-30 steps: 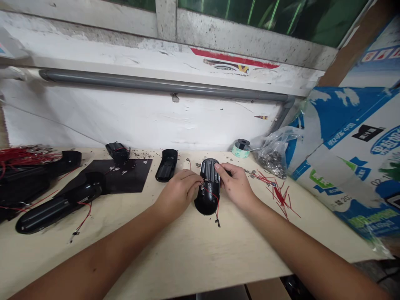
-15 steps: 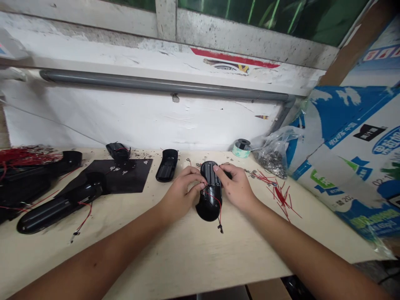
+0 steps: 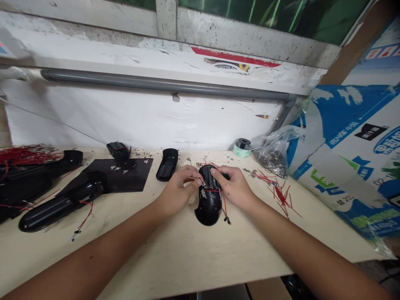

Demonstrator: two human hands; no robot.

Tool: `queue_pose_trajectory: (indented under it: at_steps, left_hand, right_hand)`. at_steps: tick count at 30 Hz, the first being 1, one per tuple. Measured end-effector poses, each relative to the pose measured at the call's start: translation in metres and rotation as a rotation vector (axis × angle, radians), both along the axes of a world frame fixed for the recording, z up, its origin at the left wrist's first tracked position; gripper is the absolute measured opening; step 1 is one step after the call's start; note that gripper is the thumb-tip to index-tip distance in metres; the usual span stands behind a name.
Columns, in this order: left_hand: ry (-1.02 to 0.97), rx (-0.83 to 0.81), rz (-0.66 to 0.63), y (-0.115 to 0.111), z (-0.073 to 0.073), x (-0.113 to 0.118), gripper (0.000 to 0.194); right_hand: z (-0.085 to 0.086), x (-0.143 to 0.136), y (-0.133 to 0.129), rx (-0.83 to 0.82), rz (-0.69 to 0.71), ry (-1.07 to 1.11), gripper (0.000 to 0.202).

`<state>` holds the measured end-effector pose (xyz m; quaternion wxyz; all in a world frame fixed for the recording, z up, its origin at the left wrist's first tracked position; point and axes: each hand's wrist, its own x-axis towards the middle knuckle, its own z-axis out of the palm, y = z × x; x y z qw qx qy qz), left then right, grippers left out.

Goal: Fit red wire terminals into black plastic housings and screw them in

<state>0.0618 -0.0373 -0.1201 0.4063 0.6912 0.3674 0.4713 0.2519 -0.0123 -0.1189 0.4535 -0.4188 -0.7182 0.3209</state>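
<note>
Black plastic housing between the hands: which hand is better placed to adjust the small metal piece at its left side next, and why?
Probably the left hand, close to the small metal piece; the right hand grips the black plastic housing from the opposite side, thumb on top.

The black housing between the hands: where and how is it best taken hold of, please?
Probably by the right long edge of its far half, from the right. The black housing runs away from the person, broad rounded end nearest, so that straighter edge should suit a pinch; the right hand holds it there. The left hand takes up the opposite side.
</note>
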Motion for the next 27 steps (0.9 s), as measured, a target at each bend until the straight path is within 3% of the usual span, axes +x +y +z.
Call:
queue_pose_trajectory:
  at_steps: [10,17,27]
  left_hand:
    - [0.046,0.034,-0.032,-0.0006,-0.0039,0.0033,0.013]
    - [0.067,0.21,0.084,-0.0014,-0.0017,-0.0002,0.012]
    - [0.14,0.325,0.116,-0.0009,-0.0037,-0.0021,0.017]
  right_hand:
    - [0.0057,0.0008,-0.0017,0.042,-0.031,0.013,0.045]
    - [0.0041,0.0031,0.0017,-0.091,-0.035,0.133,0.047]
    - [0.0025,0.0031,0.0031,-0.098,-0.029,0.145,0.049]
